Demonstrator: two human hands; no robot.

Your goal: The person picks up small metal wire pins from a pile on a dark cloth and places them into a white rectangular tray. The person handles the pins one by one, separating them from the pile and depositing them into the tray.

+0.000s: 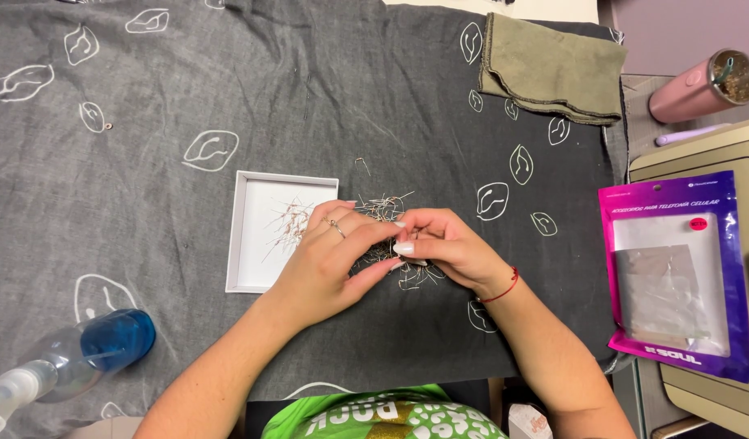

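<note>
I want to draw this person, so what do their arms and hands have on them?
Both arms are bare, with no sleeves. The left hand wears a thin ring on one finger. The right hand has long pale nails, and a thin red string bracelet circles its wrist.

Your hands: together at centre, fingertips meeting.
Your left hand (329, 260) lies palm-down, fingers curled; your right hand (447, 244) pinches toward it, wrist bent.

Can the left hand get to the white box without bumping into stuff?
Probably yes. The left hand already lies right beside the white box, fingers partly over its right edge, and the box is open on top. Only thin metal pins lie inside.
</note>
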